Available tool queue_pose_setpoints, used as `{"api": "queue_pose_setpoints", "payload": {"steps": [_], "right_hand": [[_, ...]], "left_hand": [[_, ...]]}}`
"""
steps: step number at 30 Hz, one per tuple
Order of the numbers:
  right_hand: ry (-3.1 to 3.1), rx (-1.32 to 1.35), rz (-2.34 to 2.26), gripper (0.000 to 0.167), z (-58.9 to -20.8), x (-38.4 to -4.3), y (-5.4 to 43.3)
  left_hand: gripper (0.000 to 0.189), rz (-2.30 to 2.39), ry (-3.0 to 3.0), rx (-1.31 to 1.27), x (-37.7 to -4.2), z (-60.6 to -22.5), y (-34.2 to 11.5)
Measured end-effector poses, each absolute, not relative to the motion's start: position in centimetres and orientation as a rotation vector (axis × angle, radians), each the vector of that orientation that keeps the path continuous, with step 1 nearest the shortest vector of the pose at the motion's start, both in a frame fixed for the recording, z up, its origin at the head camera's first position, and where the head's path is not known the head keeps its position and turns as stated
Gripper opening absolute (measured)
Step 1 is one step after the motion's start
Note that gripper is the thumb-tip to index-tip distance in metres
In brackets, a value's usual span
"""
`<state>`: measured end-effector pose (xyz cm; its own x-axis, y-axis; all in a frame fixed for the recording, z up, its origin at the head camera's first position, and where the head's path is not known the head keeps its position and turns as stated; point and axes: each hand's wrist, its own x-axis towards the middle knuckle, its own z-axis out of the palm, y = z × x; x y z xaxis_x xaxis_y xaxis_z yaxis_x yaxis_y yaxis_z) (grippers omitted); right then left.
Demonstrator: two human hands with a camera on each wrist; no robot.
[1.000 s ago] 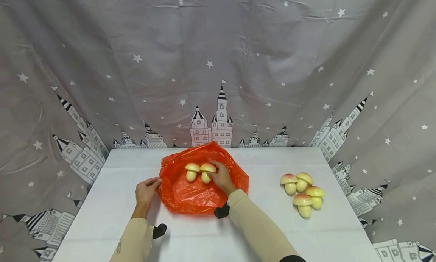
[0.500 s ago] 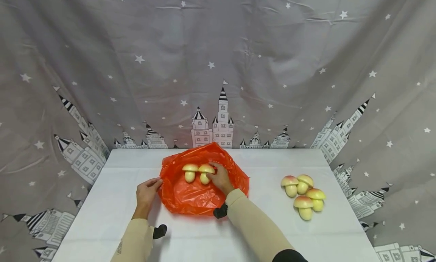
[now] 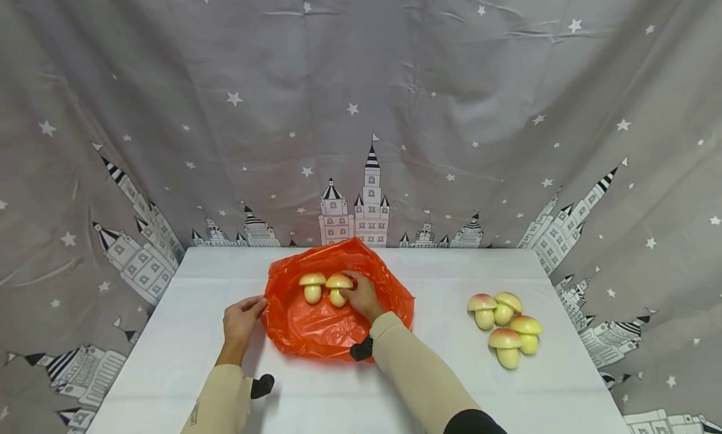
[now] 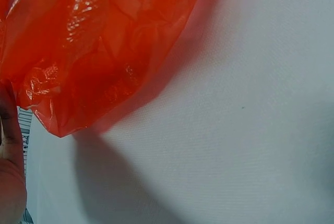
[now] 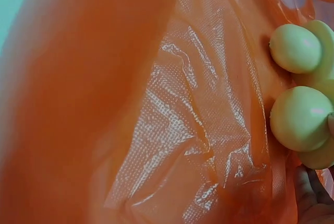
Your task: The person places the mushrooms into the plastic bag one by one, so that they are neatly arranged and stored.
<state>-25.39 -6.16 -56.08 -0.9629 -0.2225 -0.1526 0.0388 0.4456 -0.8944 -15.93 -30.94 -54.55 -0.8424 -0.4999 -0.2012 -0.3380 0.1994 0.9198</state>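
Observation:
A red plastic bag [image 3: 318, 333] lies with its mouth spread wide on the white table. My left hand [image 3: 241, 321] pinches the bag's left edge between thumb and fingers. Two yellow toy mushrooms with reddish-tinged caps sit inside the bag, side by side: a left mushroom [image 3: 312, 288] and a right mushroom [image 3: 338, 290]. My right hand [image 3: 363, 296] reaches in over the bag's right side and grips the right mushroom at its cap and stem. From the right wrist, the gripped mushroom's rounded stem [image 5: 300, 119] shows, fingers partly cut off by the frame edge.
Several more toy mushrooms [image 3: 504, 340] stand grouped on the right part of the white table [image 3: 327, 396]. Behind the table hangs a grey curtain [image 3: 429, 120] printed with stars and castles.
My right hand has moved slightly left inside the bag with the right mushroom, and the left mushroom has shifted left too. My left hand keeps its pinch on the bag's edge.

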Motion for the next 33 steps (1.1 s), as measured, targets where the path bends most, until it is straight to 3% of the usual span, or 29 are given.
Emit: {"api": "queue_pose_setpoints", "payload": {"steps": [16, 33], "right_hand": [[2.414, -0.155, -1.522, 0.058, -55.1, -25.3, -6.3], [2.398, -0.381, -1.637, 0.055, -51.7, -24.3, -4.3]], "left_hand": [[0.038, -1.753, -2.281, 0.86, -15.7, -54.5, -30.6], [0.036, -1.715, -2.307, 0.858, -15.8, -54.5, -30.2]]}}
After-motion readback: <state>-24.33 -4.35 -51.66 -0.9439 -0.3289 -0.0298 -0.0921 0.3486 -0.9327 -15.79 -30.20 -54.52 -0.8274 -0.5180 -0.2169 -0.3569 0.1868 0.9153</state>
